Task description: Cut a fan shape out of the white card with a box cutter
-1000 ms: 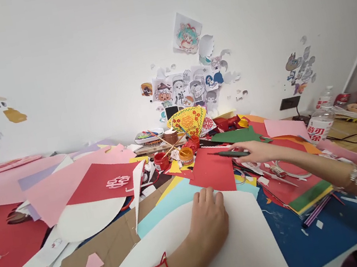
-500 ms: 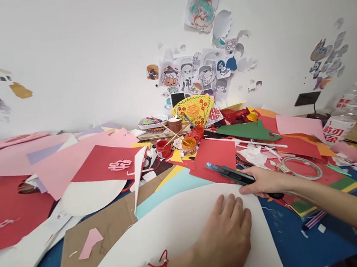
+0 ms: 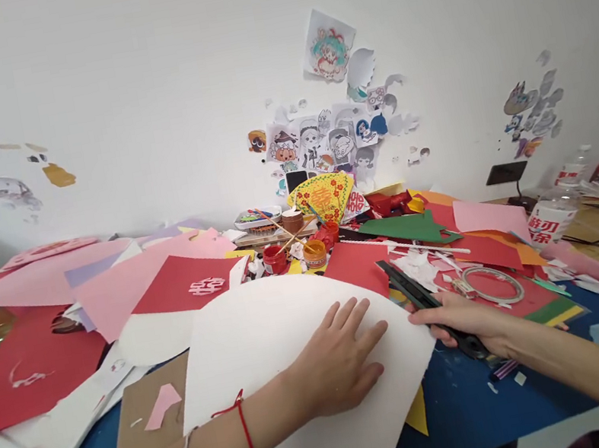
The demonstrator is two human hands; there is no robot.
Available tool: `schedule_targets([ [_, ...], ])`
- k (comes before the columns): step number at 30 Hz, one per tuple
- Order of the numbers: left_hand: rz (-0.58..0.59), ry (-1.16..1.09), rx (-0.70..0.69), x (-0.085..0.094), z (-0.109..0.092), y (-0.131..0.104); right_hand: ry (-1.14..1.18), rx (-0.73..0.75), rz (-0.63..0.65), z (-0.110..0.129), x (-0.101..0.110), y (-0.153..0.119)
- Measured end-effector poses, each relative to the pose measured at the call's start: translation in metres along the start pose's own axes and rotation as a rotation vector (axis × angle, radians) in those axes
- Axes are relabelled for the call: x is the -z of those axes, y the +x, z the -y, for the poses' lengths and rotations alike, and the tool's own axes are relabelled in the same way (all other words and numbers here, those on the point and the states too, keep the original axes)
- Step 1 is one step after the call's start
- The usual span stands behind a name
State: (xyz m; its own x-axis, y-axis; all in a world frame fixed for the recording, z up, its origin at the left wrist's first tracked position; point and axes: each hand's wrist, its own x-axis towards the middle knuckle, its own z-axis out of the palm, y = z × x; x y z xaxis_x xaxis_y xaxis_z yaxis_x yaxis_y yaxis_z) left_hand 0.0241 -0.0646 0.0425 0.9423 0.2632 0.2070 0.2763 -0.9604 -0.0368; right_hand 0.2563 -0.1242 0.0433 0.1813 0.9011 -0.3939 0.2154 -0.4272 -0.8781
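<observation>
A large white sheet (image 3: 260,331) with a curved upper edge lies in front of me. My left hand (image 3: 338,360) rests flat on it, palm down, fingers spread and holding nothing. At the sheet's right corner, my right hand (image 3: 464,322) is closed around a black utility knife (image 3: 417,292), whose tip points up and to the left. Brown cardboard (image 3: 149,405) shows at the sheet's left side, with a pink paper scrap (image 3: 162,406) on it. A yellow piece (image 3: 418,412) sticks out from under the sheet's right edge.
Paint jars (image 3: 315,253) with brushes and a yellow fan shape (image 3: 323,198) stand behind the sheet. Red paper (image 3: 30,372) lies left; a tape roll (image 3: 493,285) and a plastic bottle (image 3: 553,216) are right.
The white sheet has turned clockwise, its right corner now near my right hand. My left fingers have spread more. The knife has moved right and points more upward. The view has shifted slightly.
</observation>
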Motion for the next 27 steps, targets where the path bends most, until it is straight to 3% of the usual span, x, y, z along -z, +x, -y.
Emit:
schedule_targets([
  [4, 0.073, -0.059, -0.042, -0.013, 0.002, -0.004, -0.232, 0.060, 0.140, -0.020, -0.003, -0.015],
  [9, 0.101, -0.101, -0.053, -0.029, -0.003, -0.002, -0.555, 0.090, -0.001, -0.021, 0.022, -0.035],
  [13, 0.075, -0.104, -0.025, -0.035, -0.007, 0.001, -0.701, 0.095, 0.035, -0.014, 0.034, -0.047],
  [21, 0.081, -0.119, -0.013, -0.038, -0.006, 0.002, -0.872, 0.135, 0.138, -0.002, 0.022, -0.051],
  [27, 0.091, -0.133, -0.008, -0.037, -0.008, 0.003, -0.965, 0.204, 0.040, 0.010, 0.017, -0.052],
])
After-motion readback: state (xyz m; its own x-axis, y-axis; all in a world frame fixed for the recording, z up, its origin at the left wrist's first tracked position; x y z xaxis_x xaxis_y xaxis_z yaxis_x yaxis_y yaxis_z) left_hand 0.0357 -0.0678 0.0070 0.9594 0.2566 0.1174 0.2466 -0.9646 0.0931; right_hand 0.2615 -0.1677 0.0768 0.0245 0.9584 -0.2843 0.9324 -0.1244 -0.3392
